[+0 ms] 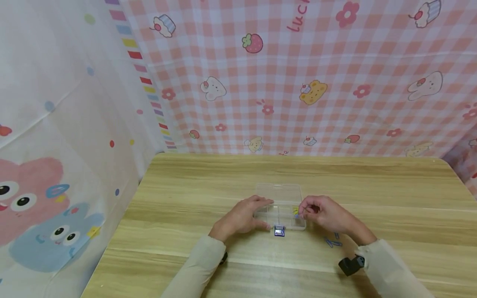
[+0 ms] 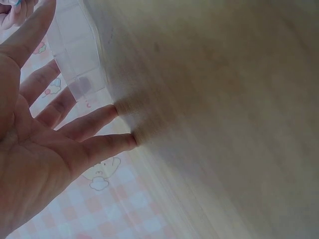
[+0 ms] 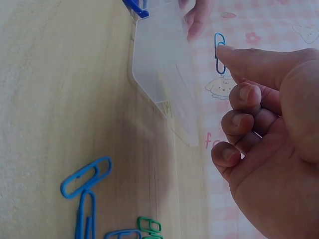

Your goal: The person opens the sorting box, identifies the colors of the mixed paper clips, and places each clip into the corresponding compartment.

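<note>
A clear plastic compartment box (image 1: 285, 221) stands on the table with its lid (image 1: 279, 192) raised at the back. My left hand (image 1: 246, 214) steadies the box at its left side, fingers fairly straight and spread; two fingertips (image 2: 127, 141) reach the tabletop. Over the box's right end, my right hand (image 1: 323, 213) pinches a blue paper clip (image 3: 220, 60) between thumb and forefinger, the other fingers curled. Yellow paper clips (image 1: 295, 210) lie in a right-hand compartment. Just by the box's front edge is a small blue-and-silver item (image 1: 279, 230), its kind unclear.
Several loose blue paper clips (image 3: 85, 177) lie on the wooden table (image 1: 179, 231) to the right of the box, with green paper clips (image 3: 149, 225) near them. A pink checked cloth (image 1: 231, 116) hangs behind the table, and a white patterned cloth (image 1: 93, 124) at the left.
</note>
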Demonstrator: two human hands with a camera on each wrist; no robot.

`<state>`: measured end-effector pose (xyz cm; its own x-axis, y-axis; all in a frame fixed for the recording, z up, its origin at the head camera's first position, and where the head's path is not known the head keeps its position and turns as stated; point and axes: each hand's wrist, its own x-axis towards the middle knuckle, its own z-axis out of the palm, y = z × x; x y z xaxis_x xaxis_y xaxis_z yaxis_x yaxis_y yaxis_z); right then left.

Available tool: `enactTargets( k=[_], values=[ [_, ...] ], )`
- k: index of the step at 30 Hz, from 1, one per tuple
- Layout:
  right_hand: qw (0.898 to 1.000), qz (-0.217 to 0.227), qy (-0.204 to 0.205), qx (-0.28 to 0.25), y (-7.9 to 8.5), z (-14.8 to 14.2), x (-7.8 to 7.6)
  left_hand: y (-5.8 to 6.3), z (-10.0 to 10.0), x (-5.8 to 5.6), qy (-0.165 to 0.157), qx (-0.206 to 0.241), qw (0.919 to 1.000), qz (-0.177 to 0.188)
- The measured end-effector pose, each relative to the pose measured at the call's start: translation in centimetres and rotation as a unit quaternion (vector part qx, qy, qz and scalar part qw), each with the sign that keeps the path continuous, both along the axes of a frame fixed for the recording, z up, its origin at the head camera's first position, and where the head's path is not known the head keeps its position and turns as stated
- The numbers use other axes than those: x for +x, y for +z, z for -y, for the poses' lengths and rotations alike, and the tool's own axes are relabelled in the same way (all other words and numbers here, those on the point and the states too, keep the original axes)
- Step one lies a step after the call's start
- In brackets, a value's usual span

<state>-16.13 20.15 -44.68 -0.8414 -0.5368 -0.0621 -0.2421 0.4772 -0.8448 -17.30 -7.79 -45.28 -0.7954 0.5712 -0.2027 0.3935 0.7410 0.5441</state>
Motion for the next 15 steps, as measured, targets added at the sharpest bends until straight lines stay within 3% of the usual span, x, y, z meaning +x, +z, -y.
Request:
enactTargets(
  k=[15],
  values=[
    [1.0, -0.01, -0.024, 0.003, 0.3, -1.8, 0.8, 0.2, -0.1, 0.0, 0.001, 0.002, 1.0, 0.002]
  ],
)
